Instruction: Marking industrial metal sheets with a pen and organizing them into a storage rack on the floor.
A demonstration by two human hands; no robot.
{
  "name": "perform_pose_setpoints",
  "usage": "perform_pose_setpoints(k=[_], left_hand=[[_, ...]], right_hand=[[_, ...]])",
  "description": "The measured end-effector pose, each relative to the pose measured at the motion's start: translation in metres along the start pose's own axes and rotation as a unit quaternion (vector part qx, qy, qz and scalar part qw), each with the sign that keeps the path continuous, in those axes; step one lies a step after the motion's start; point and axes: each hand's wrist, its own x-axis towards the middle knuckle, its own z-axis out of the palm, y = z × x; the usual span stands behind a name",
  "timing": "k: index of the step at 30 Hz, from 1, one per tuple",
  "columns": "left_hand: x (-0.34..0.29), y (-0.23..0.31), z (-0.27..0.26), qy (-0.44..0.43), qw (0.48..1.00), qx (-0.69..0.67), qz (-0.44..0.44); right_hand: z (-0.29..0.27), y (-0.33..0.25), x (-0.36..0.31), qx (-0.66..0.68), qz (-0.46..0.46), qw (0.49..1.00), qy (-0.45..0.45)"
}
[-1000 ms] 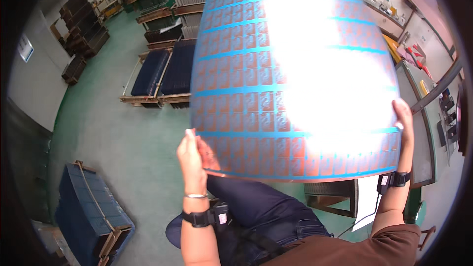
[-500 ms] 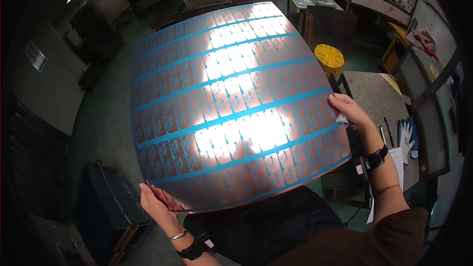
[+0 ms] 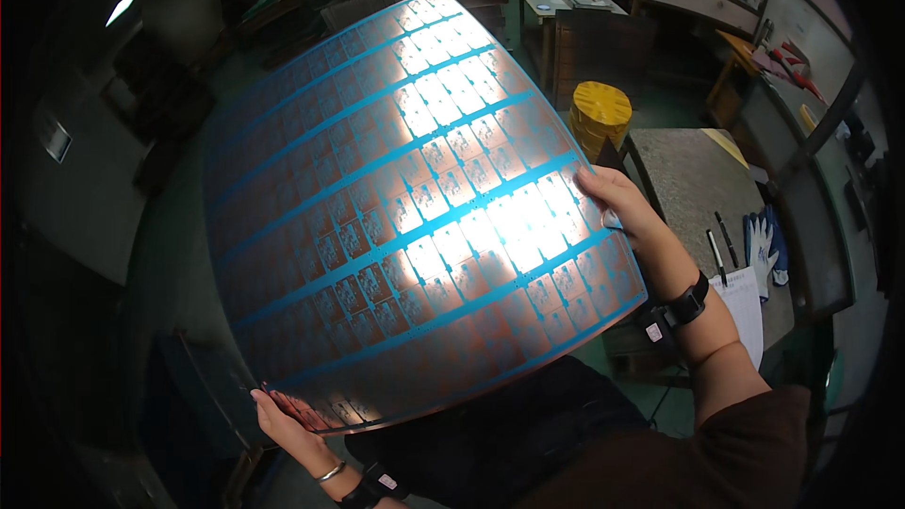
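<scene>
Grey-topped counter (image 3: 693, 174) flanks your right hand (image 3: 624, 207); it and your left hand (image 3: 288, 428) grip a rectangular blue-and-copper panel (image 3: 377, 254); uneven tilting could cause slipping.

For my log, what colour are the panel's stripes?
Blue, across the coppery panel; best in the head view.

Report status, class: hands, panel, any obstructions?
Left hand on lower-left corner, right hand on right edge. Panel held, glare whitening patches. No obstruction visible.

Left fingers (image 3: 268, 407) low, right fingers (image 3: 600, 185) higher, both closed in a grip, right forearm (image 3: 671, 262) slanting up leftward
</scene>
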Motion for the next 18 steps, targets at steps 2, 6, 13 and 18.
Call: perform_pose_setpoints(k=[2, 6, 13, 18], left_hand=[[-0.001, -0.002, 0.001, 0.0, 1.0, 0.007, 0.002], [0.004, -0.011, -0.008, 0.009, 1.0, -0.005, -0.008], [0.001, -0.005, -0.001, 0.017, 1.0, -0.01, -0.001], [-0.008, 0.006, 0.003, 0.006, 1.0, 0.003, -0.022]], right_hand=[[0.004, 0.001, 0.001, 0.005, -0.001, 1.0, -0.004], [0.004, -0.001, 0.0, -0.002, -0.004, 1.0, -0.026], [-0.005, 0.006, 0.003, -0.011, 0.001, 1.0, -0.013], [-0.001, 0.006, 0.002, -0.011, -0.001, 1.0, -0.013]])
